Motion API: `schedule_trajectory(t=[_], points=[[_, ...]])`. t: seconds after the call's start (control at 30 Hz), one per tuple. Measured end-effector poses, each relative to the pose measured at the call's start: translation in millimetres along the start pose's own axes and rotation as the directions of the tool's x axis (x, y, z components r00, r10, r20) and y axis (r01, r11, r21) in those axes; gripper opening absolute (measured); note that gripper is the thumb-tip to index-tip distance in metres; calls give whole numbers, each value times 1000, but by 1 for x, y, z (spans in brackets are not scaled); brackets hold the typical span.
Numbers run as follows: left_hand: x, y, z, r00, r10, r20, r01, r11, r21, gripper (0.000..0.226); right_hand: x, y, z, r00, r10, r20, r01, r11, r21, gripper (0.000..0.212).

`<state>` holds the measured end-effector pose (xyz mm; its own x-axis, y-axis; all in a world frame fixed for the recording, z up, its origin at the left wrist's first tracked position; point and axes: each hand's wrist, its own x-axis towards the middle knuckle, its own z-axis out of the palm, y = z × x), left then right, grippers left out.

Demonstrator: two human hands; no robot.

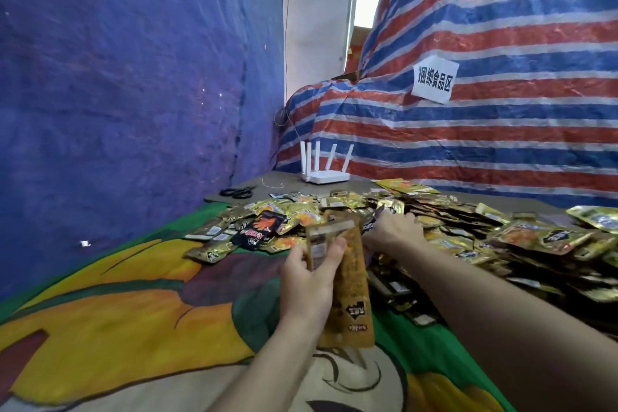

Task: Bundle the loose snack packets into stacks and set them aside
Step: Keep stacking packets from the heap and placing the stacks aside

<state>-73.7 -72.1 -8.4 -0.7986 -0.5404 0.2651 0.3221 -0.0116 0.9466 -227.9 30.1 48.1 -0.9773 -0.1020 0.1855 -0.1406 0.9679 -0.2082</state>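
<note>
Brown-gold foil snack packets [355, 281] are clamped by left hand [311, 281] beside loose packet heap [468, 237]; right hand [393, 227], on heap, grip indiscernible.

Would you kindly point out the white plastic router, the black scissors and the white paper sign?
white plastic router [326, 177]: head view, flat base.
black scissors [239, 193]: head view, handles.
white paper sign [434, 81]: head view, printed middle.

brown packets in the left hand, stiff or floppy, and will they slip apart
Probably fairly stiff: the brown packets stick out above and below the left hand without drooping. Likely light, since one hand's thumb and fingers hold them. The film looks smooth, so they may slide apart; their edges sit uneven.
</note>
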Motion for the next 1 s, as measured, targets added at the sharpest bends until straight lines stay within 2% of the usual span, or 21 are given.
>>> schedule_trajectory(t=[0.1, 0.23, 0.33, 0.43, 0.5, 0.57, 0.63, 0.73, 0.83, 0.9, 0.93, 1.0], points=[[-2, 3, 0, 1000, -1, -8, 1, 1000, 10, 34, -2, 2, 4, 999, 4, -43, -8, 995, -103, 33], [-1, 2, 0, 999, -23, -33, 23, 1000, -4, 38, -11, 5, 6, 966, -52, -253, 5, 983, -184, 14], [1, 0, -1, 998, -34, -48, 32, 999, -25, 37, -15, 4, 0, 927, -108, -360, 33, 978, -208, 10], [3, -2, -1, 995, -69, -66, 64, 995, -71, 37, -15, 1, -7, 878, -89, -470, 45, 994, -103, 17], [5, -2, -3, 989, -112, -94, 101, 988, -113, 37, -14, 0, -14, 853, -35, -521, 108, 988, 110, 26], [9, -4, -6, 977, -159, -139, 139, 981, -138, 35, -14, 1, -23, 860, 33, -509, 182, 912, 367, 34], [14, -6, -8, 963, -206, -173, 178, 971, -160, 35, -20, 4, -33, 859, 51, -510, 265, 808, 526, 31], [20, -8, -9, 928, -297, -224, 254, 945, -204, 50, -39, 9, -45, 866, 146, -478, 339, 532, 776, 22], [23, -6, -10, 905, -359, -229, 304, 921, -244, 44, -66, 18, -53, 896, 169, -411, 360, 268, 894, 18], [21, -4, -10, 906, -373, -199, 316, 911, -266, 28, -86, 26, -55, 934, 170, -313, 290, 145, 946, 34], [20, -2, -10, 912, -367, -183, 310, 909, -279, 21, -97, 29, -56, 951, 168, -259, 242, 118, 963, 38], [14, 4, -9, 938, -320, -135, 276, 923, -267, 18, -121, 37, -52, 973, 147, -181, 165, 117, 979, 28]])
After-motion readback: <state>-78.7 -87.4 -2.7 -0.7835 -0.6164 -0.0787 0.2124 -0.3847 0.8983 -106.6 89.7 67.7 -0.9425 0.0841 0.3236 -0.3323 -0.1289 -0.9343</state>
